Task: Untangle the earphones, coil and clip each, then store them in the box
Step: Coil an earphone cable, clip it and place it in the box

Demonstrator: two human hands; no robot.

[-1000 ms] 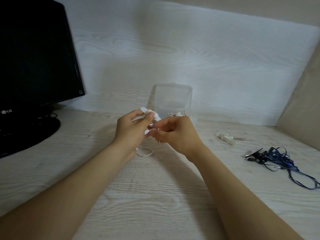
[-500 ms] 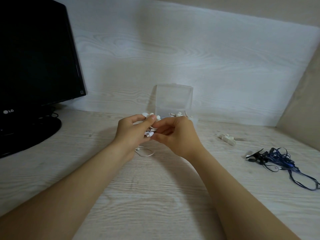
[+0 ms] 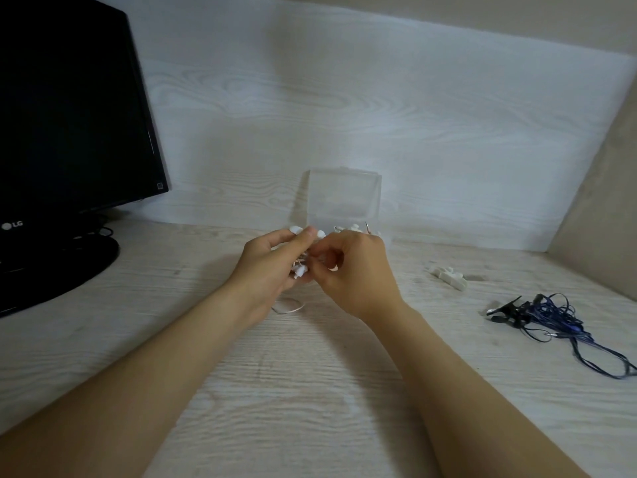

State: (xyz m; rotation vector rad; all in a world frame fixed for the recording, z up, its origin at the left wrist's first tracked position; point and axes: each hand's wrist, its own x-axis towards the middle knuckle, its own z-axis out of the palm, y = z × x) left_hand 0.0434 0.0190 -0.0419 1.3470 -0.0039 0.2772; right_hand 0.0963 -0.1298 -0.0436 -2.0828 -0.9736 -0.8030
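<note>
While both hands meet just above the desk (image 3: 310, 391), the left hand (image 3: 265, 267) is curled round a bundle of white earphones (image 3: 299, 270), thumb pressed over the top of it, with two rounded white ends showing above its fingertips. Facing it and touching it, the right hand (image 3: 358, 274) has its fingers bent inward and pinches the same bundle from the other side; exactly which strand it holds cannot be told. A thin loop of white cord (image 3: 289, 309) hangs out from under the left hand and touches the desk. Directly behind the hands stands a clear plastic box (image 3: 344, 198), its lid raised upright against the pale wood-grain wall (image 3: 344, 98), and a few small white pieces show at its base just over the right knuckles. Off to the right, well apart from the hands, lie some white clips (image 3: 448, 276). Farther right, a tangle of blue earphones (image 3: 558, 317) sprawls on the desk with a black clip (image 3: 501, 308) at its left edge. At the far left stands a dark monitor (image 3: 69, 115) on its round base.
</note>
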